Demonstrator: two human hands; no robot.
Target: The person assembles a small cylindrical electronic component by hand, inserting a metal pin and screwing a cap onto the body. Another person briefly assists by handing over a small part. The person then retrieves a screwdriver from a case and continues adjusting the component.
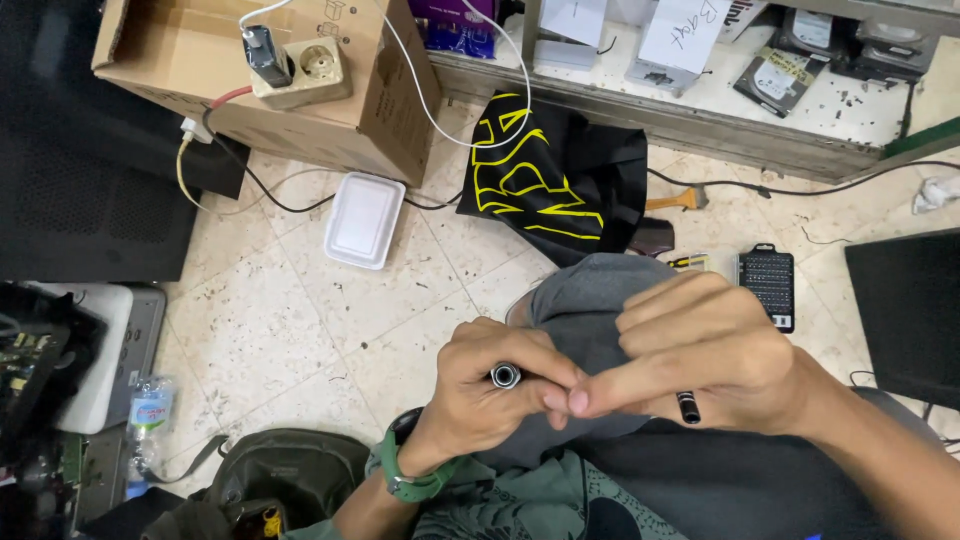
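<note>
At lower centre, our left hand [480, 395] gripped a black screwdriver handle [505, 376], its open socket end facing up; our right hand [700, 365] pinched at its tip and held a small black bit [689, 407]. To the right of our hands we logged a black bit case [767, 283] on the tiled floor [270, 330], and at upper left a white foam box [363, 219] beside a cardboard box [290, 70].

Driver handle [506, 376]: shiny metal socket, centre; bit case [767, 283], matt black plastic, 3 o'clock; cardboard box [280, 80], 11 o'clock; floor [270, 320], speckled worn tile
</note>
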